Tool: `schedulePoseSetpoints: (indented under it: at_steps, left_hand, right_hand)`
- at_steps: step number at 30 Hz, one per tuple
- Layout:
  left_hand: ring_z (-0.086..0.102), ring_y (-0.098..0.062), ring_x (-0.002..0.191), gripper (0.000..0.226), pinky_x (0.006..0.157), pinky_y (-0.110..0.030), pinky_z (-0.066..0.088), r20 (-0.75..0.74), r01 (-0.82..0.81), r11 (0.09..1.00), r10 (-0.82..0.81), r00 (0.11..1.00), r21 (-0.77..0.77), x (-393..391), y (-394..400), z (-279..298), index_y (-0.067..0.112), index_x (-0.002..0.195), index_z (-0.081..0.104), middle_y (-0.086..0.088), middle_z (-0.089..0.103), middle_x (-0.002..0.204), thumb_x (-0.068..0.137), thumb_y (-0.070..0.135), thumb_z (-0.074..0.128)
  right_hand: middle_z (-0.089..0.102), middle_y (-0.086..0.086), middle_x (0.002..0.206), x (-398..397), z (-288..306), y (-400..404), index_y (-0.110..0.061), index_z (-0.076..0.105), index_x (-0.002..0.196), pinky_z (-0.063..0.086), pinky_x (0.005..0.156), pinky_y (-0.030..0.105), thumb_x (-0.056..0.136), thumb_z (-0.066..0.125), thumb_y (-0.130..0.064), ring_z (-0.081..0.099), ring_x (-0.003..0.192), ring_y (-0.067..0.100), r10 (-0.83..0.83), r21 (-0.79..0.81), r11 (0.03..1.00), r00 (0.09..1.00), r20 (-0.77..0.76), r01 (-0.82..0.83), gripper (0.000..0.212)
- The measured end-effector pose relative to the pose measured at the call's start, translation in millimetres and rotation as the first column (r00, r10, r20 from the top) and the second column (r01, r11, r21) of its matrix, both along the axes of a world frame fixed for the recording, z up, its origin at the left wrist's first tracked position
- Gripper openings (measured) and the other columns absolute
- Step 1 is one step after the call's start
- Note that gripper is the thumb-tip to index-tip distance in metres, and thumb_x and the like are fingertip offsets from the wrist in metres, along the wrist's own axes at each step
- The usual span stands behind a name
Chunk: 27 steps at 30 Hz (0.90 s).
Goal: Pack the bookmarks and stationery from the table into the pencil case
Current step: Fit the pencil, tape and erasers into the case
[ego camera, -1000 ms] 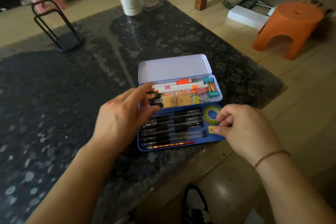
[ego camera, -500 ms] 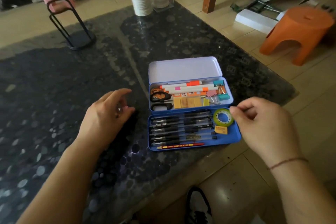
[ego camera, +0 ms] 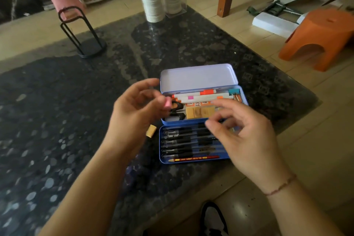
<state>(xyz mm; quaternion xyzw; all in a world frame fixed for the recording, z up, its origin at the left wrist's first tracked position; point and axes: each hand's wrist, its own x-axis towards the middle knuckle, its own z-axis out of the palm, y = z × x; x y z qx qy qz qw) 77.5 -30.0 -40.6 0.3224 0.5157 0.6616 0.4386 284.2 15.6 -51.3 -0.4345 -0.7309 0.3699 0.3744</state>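
The red pencil (ego camera: 193, 158) at the case's (ego camera: 197, 80) near edge bears gold print, seemingly "HB"; the rest is unreadable.

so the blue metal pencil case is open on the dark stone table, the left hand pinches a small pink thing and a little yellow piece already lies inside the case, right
Not quite. The head view shows the small yellow piece lying on the dark speckled stone table, just left of the open blue metal pencil case, not inside it. The rest holds: the left hand pinches a small pink object at its fingertips.
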Motion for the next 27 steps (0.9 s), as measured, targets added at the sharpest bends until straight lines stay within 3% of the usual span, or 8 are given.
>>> schedulePoseSetpoints:
  at_steps: [6, 11, 12, 14, 15, 16, 20, 27]
  left_hand:
    - [0.067, -0.016, 0.074, 0.038, 0.07, -0.026, 0.055, -0.064, 0.138, 0.99, -0.136, 0.989, 0.017, 40, 5, 0, 0.007, 0.11, 0.063, -0.005, 0.063, 0.078, 0.073, 0.008, 0.073]
    - [0.07, -0.02, 0.081, 0.027, 0.076, -0.033, 0.058, -0.277, 0.206, 0.976, -0.216, 0.936, -0.064, 34, 3, 2, 0.017, 0.104, 0.068, 0.0, 0.067, 0.082, 0.078, 0.02, 0.073]
    - [0.07, -0.017, 0.081, 0.024, 0.076, -0.032, 0.057, -0.47, 0.141, 0.98, -0.191, 0.862, -0.14, 26, 2, 0, 0.023, 0.103, 0.068, 0.005, 0.068, 0.084, 0.08, 0.028, 0.073]
    - [0.066, -0.013, 0.084, 0.024, 0.076, -0.032, 0.055, -0.891, -0.133, 0.959, -0.173, 0.421, -0.249, 2, -4, -7, 0.03, 0.103, 0.067, 0.01, 0.066, 0.091, 0.081, 0.041, 0.067]
    - [0.064, -0.018, 0.088, 0.026, 0.076, -0.034, 0.053, -0.95, -0.244, 0.927, -0.237, 0.205, -0.284, -11, -7, -10, 0.03, 0.104, 0.066, 0.007, 0.064, 0.095, 0.082, 0.042, 0.065]
    - [0.062, -0.023, 0.093, 0.027, 0.077, -0.036, 0.052, -0.938, -0.325, 0.88, -0.325, 0.115, -0.345, -22, -11, -13, 0.029, 0.106, 0.064, 0.003, 0.061, 0.099, 0.082, 0.042, 0.064]
    - [0.058, -0.024, 0.093, 0.029, 0.076, -0.034, 0.046, -0.835, -0.384, 0.741, -0.5, 0.231, -0.55, -44, -16, -20, 0.027, 0.104, 0.062, 0.002, 0.052, 0.096, 0.081, 0.045, 0.066]
    - [0.052, -0.017, 0.089, 0.02, 0.074, -0.029, 0.042, -0.813, -0.351, 0.734, -0.534, 0.232, -0.582, -47, -13, -21, 0.029, 0.103, 0.062, 0.004, 0.055, 0.095, 0.086, 0.02, 0.059]
  right_hand:
    - [0.071, -0.013, 0.093, -10, 6, -7, -0.032, 0.066, 0.112, 0.058, 0.068, 0.032, 0.077, 0.072, -0.033, 0.068, 0.079, 0.013, 0.097, -0.081, 0.99, 0.981, -0.17, -0.112, 0.035]
    - [0.073, -0.008, 0.087, 4, 8, 5, -0.026, 0.073, 0.1, 0.056, 0.077, 0.026, 0.079, 0.074, -0.02, 0.069, 0.084, 0.011, 0.117, -0.092, 0.987, 0.983, -0.142, -0.131, 0.021]
    - [0.073, -0.008, 0.086, 12, 8, 11, -0.028, 0.073, 0.097, 0.056, 0.075, 0.025, 0.079, 0.073, -0.022, 0.069, 0.082, 0.01, 0.086, -0.109, 0.989, 0.988, -0.129, -0.1, 0.019]
    - [0.073, -0.008, 0.082, 36, 6, 22, -0.032, 0.073, 0.092, 0.055, 0.07, 0.023, 0.077, 0.073, -0.025, 0.067, 0.074, 0.007, 0.006, -0.149, 0.989, 0.999, -0.044, -0.012, 0.016]
    - [0.073, -0.008, 0.079, 48, 4, 25, -0.033, 0.072, 0.088, 0.055, 0.067, 0.025, 0.077, 0.073, -0.025, 0.065, 0.07, 0.007, -0.016, -0.183, 0.983, 0.999, 0.038, 0.023, 0.014]
    - [0.072, -0.008, 0.075, 58, 1, 27, -0.034, 0.072, 0.084, 0.053, 0.064, 0.025, 0.077, 0.074, -0.024, 0.064, 0.067, 0.007, -0.013, -0.221, 0.974, 0.989, 0.148, 0.046, 0.012]
    - [0.066, -0.008, 0.064, 63, -5, 23, -0.026, 0.066, 0.07, 0.044, 0.056, 0.023, 0.074, 0.08, -0.021, 0.061, 0.062, 0.007, 0.011, -0.187, 0.978, 0.866, 0.5, 0.096, 0.016]
    - [0.063, -0.009, 0.052, 46, 3, 15, -0.024, 0.065, 0.061, 0.036, 0.044, 0.016, 0.066, 0.084, -0.035, 0.057, 0.048, 0.001, 0.013, -0.182, 0.977, 0.818, 0.575, 0.113, 0.023]
